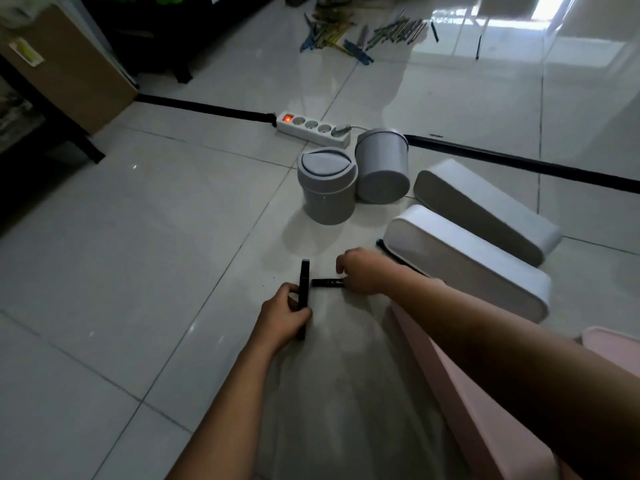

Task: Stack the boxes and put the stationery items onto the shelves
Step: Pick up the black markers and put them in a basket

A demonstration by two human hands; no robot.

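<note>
Two bare forearms reach forward over glossy pale floor tiles (pixel 121 237) with thin dark grout lines. Beneath the right forearm lies a long pink plastic box (pixel 450 375), smooth and matte with rounded edges. Curled around a slim black marker (pixel 304 285), the left hand (pixel 284 320) grips its lower half, the barrel pointing away from the camera. Just beside it, the right hand (pixel 360 271) is bent down over a second black marker (pixel 327 282) lying crosswise on the tile, fingers touching its right end; I cannot tell whether they have closed on it. Right of the hands, two oblong white boxes, one nearer (pixel 467 261) and one farther (pixel 485 206), rest upside down, smooth-sided with rounded corners. Beyond them stand two grey cylindrical bins: one upright with a swing lid (pixel 327 185), one tipped on its side (pixel 382 168). Behind these, a white power strip (pixel 311 128) shows a lit red switch, and a black cable cover crosses the floor. Far off, a loose scatter of pencils (pixel 363 31) lies on the shiny tiles.
</note>
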